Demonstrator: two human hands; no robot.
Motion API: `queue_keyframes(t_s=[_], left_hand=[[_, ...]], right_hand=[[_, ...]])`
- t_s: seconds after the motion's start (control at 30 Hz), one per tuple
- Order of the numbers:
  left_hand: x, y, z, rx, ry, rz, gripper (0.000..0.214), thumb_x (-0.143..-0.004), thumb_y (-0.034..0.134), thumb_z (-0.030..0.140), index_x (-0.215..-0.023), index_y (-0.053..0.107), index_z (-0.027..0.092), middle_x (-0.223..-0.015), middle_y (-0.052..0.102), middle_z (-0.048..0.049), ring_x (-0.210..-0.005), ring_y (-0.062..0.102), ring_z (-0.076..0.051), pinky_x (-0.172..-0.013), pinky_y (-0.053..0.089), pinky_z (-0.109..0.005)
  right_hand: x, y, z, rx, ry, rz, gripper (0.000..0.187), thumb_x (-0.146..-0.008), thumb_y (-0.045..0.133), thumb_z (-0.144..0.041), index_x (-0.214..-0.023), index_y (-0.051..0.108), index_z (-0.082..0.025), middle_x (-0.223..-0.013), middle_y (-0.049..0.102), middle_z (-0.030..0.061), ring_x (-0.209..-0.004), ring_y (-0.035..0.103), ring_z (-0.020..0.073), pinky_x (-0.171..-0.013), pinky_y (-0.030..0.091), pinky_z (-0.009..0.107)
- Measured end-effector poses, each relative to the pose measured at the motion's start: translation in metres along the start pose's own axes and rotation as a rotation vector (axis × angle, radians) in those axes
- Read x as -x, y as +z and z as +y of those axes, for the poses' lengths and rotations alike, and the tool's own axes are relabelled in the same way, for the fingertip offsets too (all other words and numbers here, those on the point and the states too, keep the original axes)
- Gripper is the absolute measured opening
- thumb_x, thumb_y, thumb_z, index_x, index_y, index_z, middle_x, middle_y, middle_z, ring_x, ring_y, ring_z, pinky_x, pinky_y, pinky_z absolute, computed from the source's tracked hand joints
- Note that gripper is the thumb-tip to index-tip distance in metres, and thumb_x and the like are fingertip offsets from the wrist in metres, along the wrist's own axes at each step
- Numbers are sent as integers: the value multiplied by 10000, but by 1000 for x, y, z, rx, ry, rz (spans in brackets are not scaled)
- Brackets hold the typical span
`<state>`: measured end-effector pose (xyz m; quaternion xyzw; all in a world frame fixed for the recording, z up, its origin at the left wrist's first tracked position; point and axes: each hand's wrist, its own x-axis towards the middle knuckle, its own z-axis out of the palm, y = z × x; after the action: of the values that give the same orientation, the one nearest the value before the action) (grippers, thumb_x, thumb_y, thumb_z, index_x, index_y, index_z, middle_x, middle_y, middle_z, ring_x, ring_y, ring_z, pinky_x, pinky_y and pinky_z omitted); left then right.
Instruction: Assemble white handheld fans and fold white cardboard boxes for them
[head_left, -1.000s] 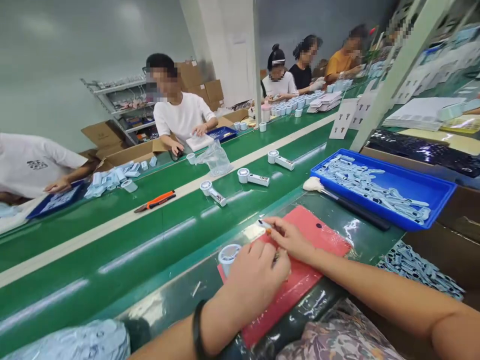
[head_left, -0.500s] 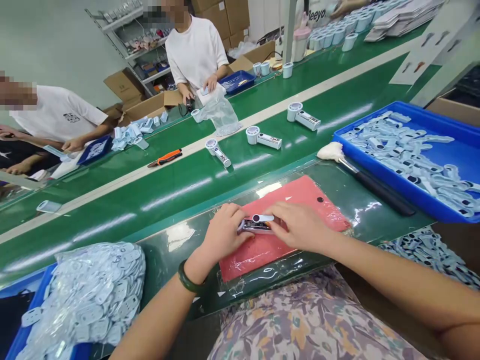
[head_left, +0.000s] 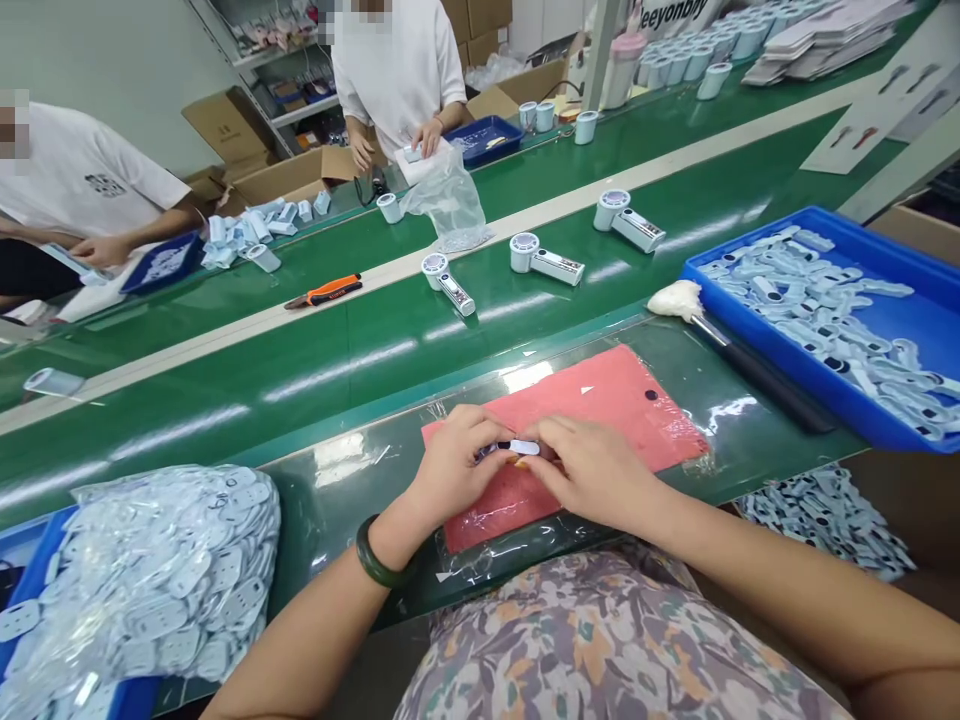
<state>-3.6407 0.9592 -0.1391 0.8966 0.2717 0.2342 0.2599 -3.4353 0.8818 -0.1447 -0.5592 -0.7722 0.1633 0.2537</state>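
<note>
Over a red mat (head_left: 607, 400), my left hand (head_left: 459, 460) is closed around one end of a small handheld fan, mostly hidden by my fingers. A narrow light-blue handle cover (head_left: 525, 447) with a dark oval spot lies along the fan's handle. My right hand (head_left: 592, 465) pinches the cover's right end, thumb and fingers touching it. Both thumbs are close together at the near edge. Whether the cover sits flush cannot be made out.
Several light-blue fans, one a handheld fan (head_left: 546, 262), lie on the green belt (head_left: 337, 375) with orange pliers (head_left: 334, 290). Right are a brush (head_left: 757, 365) and a blue tray (head_left: 919, 310) of covers. A bag of plates (head_left: 187, 570) stands left. Two co-workers sit opposite.
The cover, held tilted above the open handle before, now lies down along it. My hands have drawn closer together, and the dark inside of the handle is mostly hidden. The view has shifted slightly.
</note>
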Motion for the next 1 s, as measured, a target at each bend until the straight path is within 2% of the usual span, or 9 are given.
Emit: queue_keyframes(t_s=[0.1, 0.23, 0.43, 0.5, 0.6, 0.7, 0.83, 0.9, 1.0], left_hand=[[0, 2, 0, -7, -40, 10, 166, -999, 645, 372, -998, 758, 251, -983, 746, -48, -957, 660, -217, -877, 530, -399], [1, 5, 0, -10, -53, 54, 163, -975, 682, 386, -975, 780, 255, -967, 742, -50, -978, 651, -223, -892, 532, -409], [1, 3, 0, -5, -105, 33, 95, -944, 727, 354, -954, 785, 280, -974, 749, -42, -995, 662, -227, -911, 551, -428], [0, 1, 0, -18, -100, 23, 92, -953, 714, 336, -952, 781, 273, -960, 751, -37, -957, 671, -217, -886, 561, -413], [-2, 1, 2, -66, -67, 18, 104, -965, 696, 326, -946, 774, 259, -936, 750, -32, -922, 674, -208, -847, 570, -391], [2, 2, 5, -128, 14, 55, 125, -977, 677, 330, -962, 758, 236, -930, 745, -44, -948, 677, -217, -842, 583, -390], [20, 4, 12, -228, 135, 115, 90, -971, 675, 284, -975, 743, 225, -1037, 760, -75, -1165, 651, -283, -987, 573, -487], [30, 5, 16, -264, 118, 88, 95, -956, 694, 303, -1004, 744, 238, -1134, 755, -85, -1242, 619, -314, -1040, 554, -539], [39, 8, 23, -261, 8, 32, 198, -962, 669, 294, -1142, 712, 223, -1218, 735, -115, -1262, 614, -328, -1052, 556, -566]], right_hand=[[0, -4, 2, -98, 43, 5, 173, -1026, 528, -280, -991, 673, -193, -891, 706, 47, -760, 659, 173, -663, 453, 292], [3, -4, 7, -14, 25, 45, 176, -1002, 607, -346, -1000, 702, -198, -914, 685, 58, -813, 646, 208, -702, 453, 326], [7, 9, 11, 58, -93, 116, 297, -1070, 481, -310, -947, 721, -184, -845, 650, 70, -805, 575, 208, -717, 381, 347], [8, 16, 11, 82, -98, 152, 321, -1076, 464, -315, -950, 727, -181, -878, 658, 87, -840, 567, 223, -730, 375, 359], [10, 21, 13, 50, -23, 189, 283, -1060, 497, -306, -976, 741, -192, -1027, 697, 113, -955, 591, 249, -803, 411, 386], [14, 20, 14, -67, 55, 120, 220, -1032, 555, -321, -1087, 743, -221, -1118, 720, 107, -1030, 614, 262, -875, 455, 421], [16, 12, 12, -220, 63, -23, 393, -1020, 571, -347, -1388, 627, -221, -1259, 706, 120, -1145, 622, 274, -985, 493, 462], [17, 11, 10, -217, 46, -95, 397, -1023, 557, -328, -1404, 627, -239, -1283, 700, 116, -1165, 618, 279, -1022, 480, 494], [16, 15, 8, -227, 29, -163, 372, -1011, 566, -287, -1368, 663, -246, -1222, 714, 109, -1125, 620, 273, -1017, 480, 499]])
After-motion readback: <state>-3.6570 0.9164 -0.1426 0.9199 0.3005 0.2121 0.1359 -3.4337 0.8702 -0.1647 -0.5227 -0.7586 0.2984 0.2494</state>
